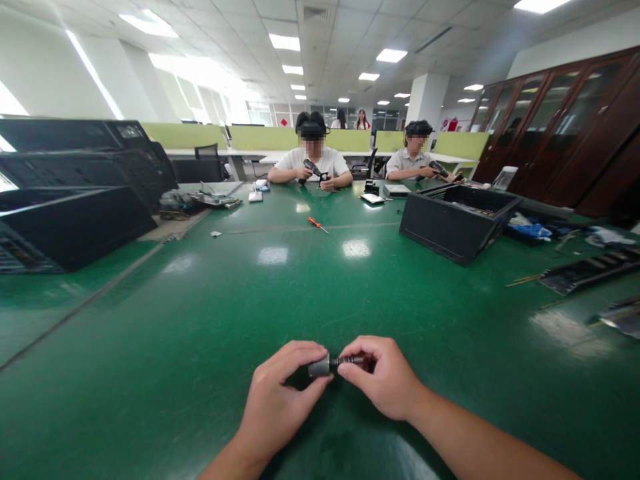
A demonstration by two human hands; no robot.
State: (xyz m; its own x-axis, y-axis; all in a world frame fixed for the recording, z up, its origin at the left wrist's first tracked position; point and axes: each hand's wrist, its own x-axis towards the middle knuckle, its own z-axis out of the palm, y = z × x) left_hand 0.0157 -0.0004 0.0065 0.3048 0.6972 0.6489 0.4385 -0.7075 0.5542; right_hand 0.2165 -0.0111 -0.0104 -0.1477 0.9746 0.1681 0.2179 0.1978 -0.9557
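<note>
Close to me, both hands meet over the green table [225, 320]. Between the thumb and fingers of my left hand [280, 393] is a short grey metal cylinder [319, 367]. My right hand [387, 377] pinches a slim dark metal shaft [353, 360], whose near end meets the cylinder's right side. Whether the two are one piece or separate parts, I cannot tell. Something reddish shows behind the right fingers, mostly hidden by them.
An orange-handled screwdriver [316, 224] lies mid-table. Black computer cases stand at left [85, 227] and right [455, 220]. Metal parts [590, 267] lie at far right. Across the table, two people [313, 160] in headsets work with power tools.
</note>
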